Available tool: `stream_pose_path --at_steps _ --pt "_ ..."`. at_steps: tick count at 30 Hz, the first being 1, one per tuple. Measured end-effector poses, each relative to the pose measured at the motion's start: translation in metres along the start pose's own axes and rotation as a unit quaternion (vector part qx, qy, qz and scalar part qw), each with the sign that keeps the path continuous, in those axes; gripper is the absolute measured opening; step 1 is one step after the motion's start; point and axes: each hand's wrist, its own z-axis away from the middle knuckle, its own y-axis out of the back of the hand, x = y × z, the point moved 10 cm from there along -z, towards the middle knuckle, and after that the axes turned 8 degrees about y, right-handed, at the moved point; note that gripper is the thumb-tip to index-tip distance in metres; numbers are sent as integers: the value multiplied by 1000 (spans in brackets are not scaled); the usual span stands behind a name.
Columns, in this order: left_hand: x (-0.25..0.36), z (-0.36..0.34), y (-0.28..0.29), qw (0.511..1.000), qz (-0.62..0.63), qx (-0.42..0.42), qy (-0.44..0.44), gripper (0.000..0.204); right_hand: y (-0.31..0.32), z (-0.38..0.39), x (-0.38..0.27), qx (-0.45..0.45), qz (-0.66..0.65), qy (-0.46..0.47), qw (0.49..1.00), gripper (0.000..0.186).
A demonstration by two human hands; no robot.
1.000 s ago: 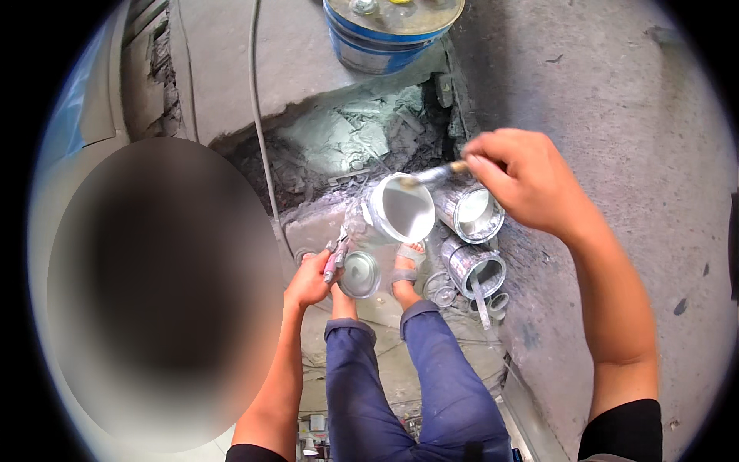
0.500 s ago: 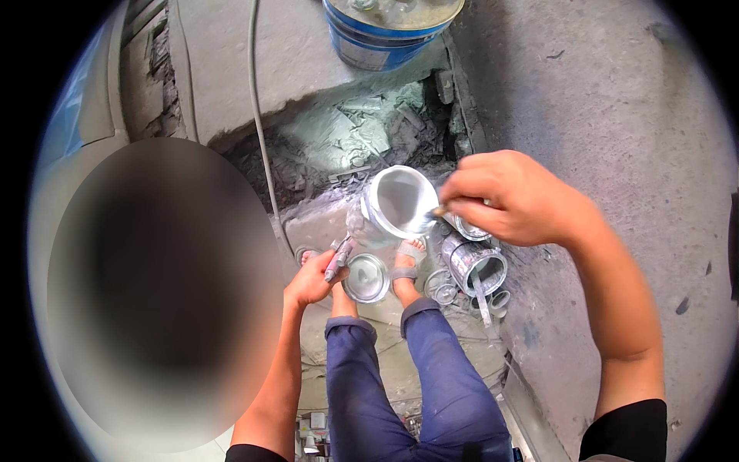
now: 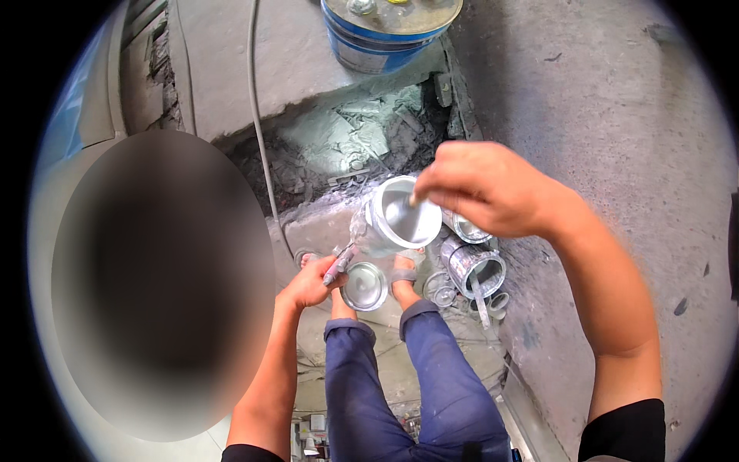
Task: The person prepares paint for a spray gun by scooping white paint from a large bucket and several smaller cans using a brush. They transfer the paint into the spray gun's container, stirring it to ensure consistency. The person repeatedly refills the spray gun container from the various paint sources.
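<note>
A white-rimmed pot (image 3: pixel 382 231) with silvery-grey paint inside is tilted in front of me, partly covering my right foot. My left hand (image 3: pixel 308 283) is closed round a pinkish-grey handle (image 3: pixel 339 266) that reaches to the pot's near left side; whether the two are joined I cannot make out. My right hand (image 3: pixel 481 189) pinches a small brush by its tan handle (image 3: pixel 414 199) over the pot's mouth. The brush's bristles cannot be made out now. Between my feet sits a round silvery tin (image 3: pixel 364 286).
Right of the pot lie paint-smeared cans; one can (image 3: pixel 462 262) has a flat stick (image 3: pixel 480 300) poking out. A blue drum (image 3: pixel 377 55) stands at the far side, beyond a rubble-filled pit (image 3: pixel 354 138). A hose (image 3: pixel 262 146) runs down the left. A large blurred oval covers the left.
My right hand has moved left, bringing the brush from the pot's right rim to over its mouth. The pot has shifted slightly right and nearer me.
</note>
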Motion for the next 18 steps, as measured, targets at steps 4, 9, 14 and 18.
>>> stream_pose_path --at_steps 4,9,14,18 --pt "-17 3 7 1000 -17 1 25 19 -11 5 4 -49 38 -2 998 10" --pt "-11 4 15 998 -18 56 23 18 -29 -13 -5 14 194 96 976 9" --pt "8 7 31 984 -89 156 7 18 -70 -3 2 -49 153 48 986 15" --pt "14 18 40 971 -78 227 -9 15 -14 14 -26 5 180 77 981 14"
